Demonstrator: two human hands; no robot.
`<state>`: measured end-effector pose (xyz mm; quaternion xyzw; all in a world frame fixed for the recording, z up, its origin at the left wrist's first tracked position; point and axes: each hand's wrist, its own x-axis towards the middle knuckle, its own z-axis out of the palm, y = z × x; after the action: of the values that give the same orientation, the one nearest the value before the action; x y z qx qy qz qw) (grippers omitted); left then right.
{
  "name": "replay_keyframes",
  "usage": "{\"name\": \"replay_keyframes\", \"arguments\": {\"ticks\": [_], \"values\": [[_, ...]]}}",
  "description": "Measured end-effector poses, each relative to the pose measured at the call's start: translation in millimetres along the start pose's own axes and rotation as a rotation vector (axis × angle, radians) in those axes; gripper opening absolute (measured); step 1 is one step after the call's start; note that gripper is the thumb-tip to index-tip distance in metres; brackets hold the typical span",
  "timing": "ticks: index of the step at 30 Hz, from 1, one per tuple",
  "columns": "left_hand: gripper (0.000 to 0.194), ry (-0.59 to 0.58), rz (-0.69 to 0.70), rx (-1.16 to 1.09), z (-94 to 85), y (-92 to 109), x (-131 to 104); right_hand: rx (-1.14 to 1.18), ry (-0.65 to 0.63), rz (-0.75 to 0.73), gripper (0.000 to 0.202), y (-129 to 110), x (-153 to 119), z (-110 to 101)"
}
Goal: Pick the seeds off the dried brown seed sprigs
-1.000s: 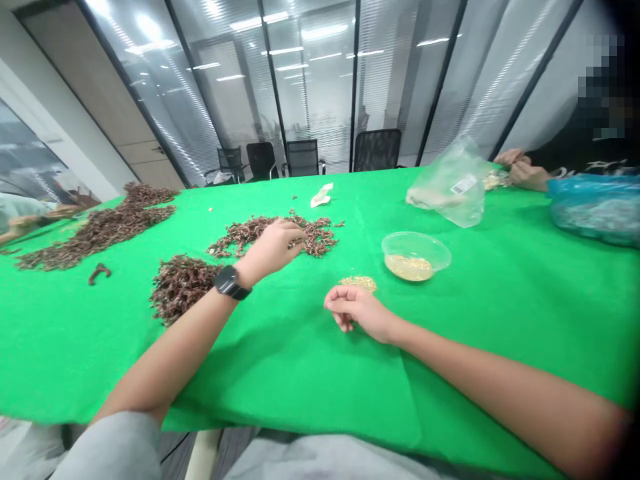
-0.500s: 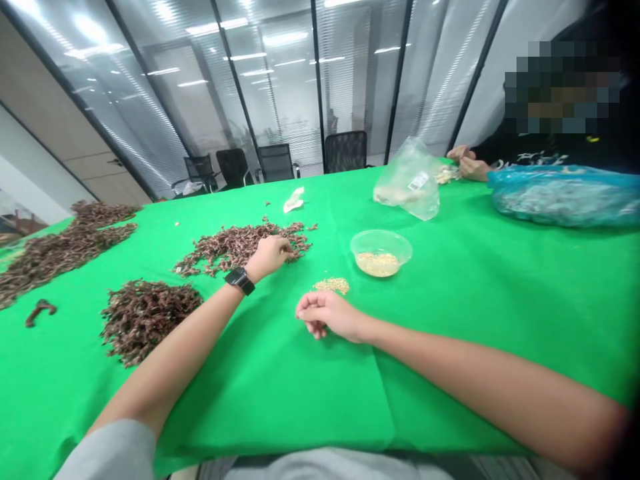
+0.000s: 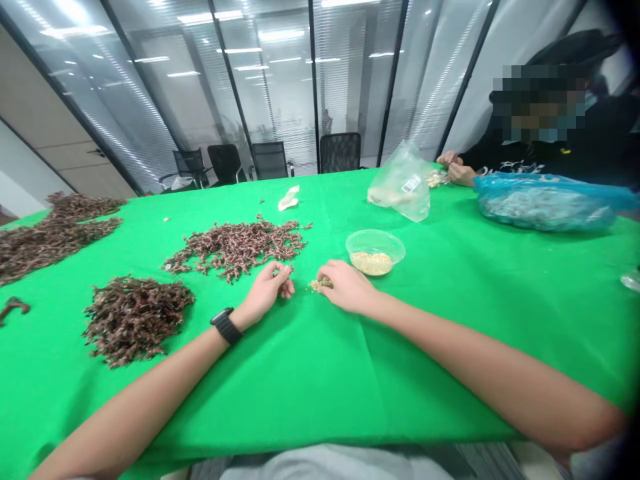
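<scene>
My left hand [image 3: 270,291], with a black watch on the wrist, is closed in a pinch on a small brown dried stalk piece [image 3: 291,267]. It hovers at the near edge of a loose spread of brown, knobbly dried stalk pieces [image 3: 245,243]. My right hand [image 3: 346,287] is closed, its fingertips down in a small heap of yellow grains [image 3: 315,285] and partly covering it. Just beyond that hand stands a clear plastic bowl [image 3: 375,243] with more yellow grains at its bottom. Left of my left forearm rises a denser brown pile [image 3: 135,320].
More brown stalks [image 3: 60,233] lie at far left, near a single curved piece [image 3: 14,307]. A crumpled pale scrap [image 3: 289,199], a clear plastic bag [image 3: 400,183] and a full blue bag [image 3: 550,203] stand farther back. Another person's hands [image 3: 457,170] work over pale bits at right.
My left hand has drawn back from the brown spread toward me, a brown piece now in its fingertips. My right hand has moved forward onto the grain heap. The view has shifted slightly right.
</scene>
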<state>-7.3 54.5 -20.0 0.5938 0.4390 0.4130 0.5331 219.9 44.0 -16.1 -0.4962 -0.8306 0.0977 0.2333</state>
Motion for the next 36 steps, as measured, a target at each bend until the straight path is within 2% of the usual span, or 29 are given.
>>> {"name": "replay_keyframes", "arguments": {"ticks": [3,7,10,13,16,19,21,24,29,32,36], "values": [[0.035,0.020,0.008,-0.038,1.4,0.8,3.7,-0.032,-0.052,-0.008,0.007,4.6,0.8,6.8],[0.033,0.008,-0.084,-0.112,7.3,4.8,-0.1,-0.040,-0.060,0.009,0.011,7.8,2.3,13.1],[0.029,-0.001,-0.169,-0.128,14.0,7.2,-8.4,-0.010,-0.014,0.029,0.010,10.0,3.2,14.3],[0.029,-0.019,-0.177,-0.144,18.7,8.3,-15.8,0.067,0.069,0.032,0.012,11.7,5.1,14.1],[0.033,-0.024,-0.143,-0.161,19.4,8.7,-19.6,0.332,0.106,0.093,0.014,11.4,8.4,14.1],[0.034,-0.026,-0.094,-0.169,18.6,7.9,-20.1,0.839,0.026,0.248,0.009,7.7,10.2,13.9],[0.032,-0.024,-0.050,-0.180,19.2,6.3,-19.5,1.140,-0.039,0.339,0.014,4.1,9.6,12.9],[0.026,-0.007,0.008,-0.178,21.4,2.8,-18.8,1.362,-0.105,0.389,0.028,-0.1,7.5,10.4],[0.034,0.030,0.105,-0.019,22.8,2.2,-23.3,1.389,-0.149,0.375,0.038,-2.2,5.5,8.3],[0.041,0.007,0.178,0.151,22.9,6.8,-28.7,1.315,-0.183,0.330,0.040,-4.0,4.0,8.4],[0.035,-0.047,0.202,0.337,23.6,10.5,-33.9,1.252,-0.239,0.248,0.041,-9.1,0.5,8.1]]}}
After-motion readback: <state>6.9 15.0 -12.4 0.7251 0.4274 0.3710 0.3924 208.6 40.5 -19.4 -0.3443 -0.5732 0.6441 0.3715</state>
